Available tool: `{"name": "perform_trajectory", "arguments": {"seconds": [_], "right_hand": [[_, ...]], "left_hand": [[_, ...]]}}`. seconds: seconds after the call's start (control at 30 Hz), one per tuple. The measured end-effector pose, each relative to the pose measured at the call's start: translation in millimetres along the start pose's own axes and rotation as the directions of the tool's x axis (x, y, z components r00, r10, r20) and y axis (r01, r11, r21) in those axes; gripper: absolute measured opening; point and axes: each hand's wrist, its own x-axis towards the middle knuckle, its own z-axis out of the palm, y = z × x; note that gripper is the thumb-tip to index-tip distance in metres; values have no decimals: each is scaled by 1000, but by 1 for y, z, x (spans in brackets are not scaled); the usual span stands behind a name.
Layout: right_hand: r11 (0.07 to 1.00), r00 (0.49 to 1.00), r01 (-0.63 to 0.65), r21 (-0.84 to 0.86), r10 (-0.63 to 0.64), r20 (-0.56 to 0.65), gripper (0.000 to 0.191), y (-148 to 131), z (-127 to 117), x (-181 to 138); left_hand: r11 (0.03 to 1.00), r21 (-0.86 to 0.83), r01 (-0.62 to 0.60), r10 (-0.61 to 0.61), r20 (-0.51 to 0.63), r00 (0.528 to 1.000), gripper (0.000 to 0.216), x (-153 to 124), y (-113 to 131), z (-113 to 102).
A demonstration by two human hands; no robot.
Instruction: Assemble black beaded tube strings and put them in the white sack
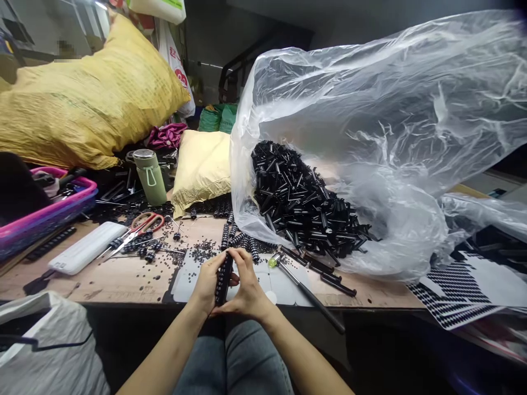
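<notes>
Near the table's front edge, my left hand (205, 285) and my right hand (248, 288) are both closed on a black rod (223, 280) with rows of small white marks. It stands nearly upright between them, my fingertips at its top and my right thumb near its lower end. Behind my hands lie several similar marked black rods (248, 244) among small black rings (200, 250), partly on a white sheet (183, 282). A hammer (315, 304) with a yellow-green head lies right of my right hand, its dark handle reaching over the edge. Loose plain black rods (321, 266) lie beyond it.
A large clear plastic bag (382, 109) spills a heap of black rods (300, 192) at the right. Label sheets (457, 291) overhang the right edge. Leftward are red-handled scissors (144, 222), a white case (86, 247), a green flask (150, 178), a pink basket (82, 189) and yellow sacks (90, 104).
</notes>
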Motion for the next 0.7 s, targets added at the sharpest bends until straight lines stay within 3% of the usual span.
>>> {"name": "perform_trajectory", "arguments": {"seconds": [0.2,0.33,0.5,0.7], "right_hand": [[1000,994,-11,-6,11,106,114,1,1,-2],[999,995,-41,13,39,95,116,-1,1,-1],[990,973,-115,88,94,210,117,1,-2,-3],[932,971,-228,282,194,142,116,7,4,-10]], "left_hand": [[999,35,-7,9,-53,999,44,-1,-3,-4],[998,66,-14,18,-55,998,45,-2,-5,-5],[995,21,98,-97,-22,995,31,-2,-2,-7],[987,41,155,-154,-23,988,28,-4,-2,-5]]}}
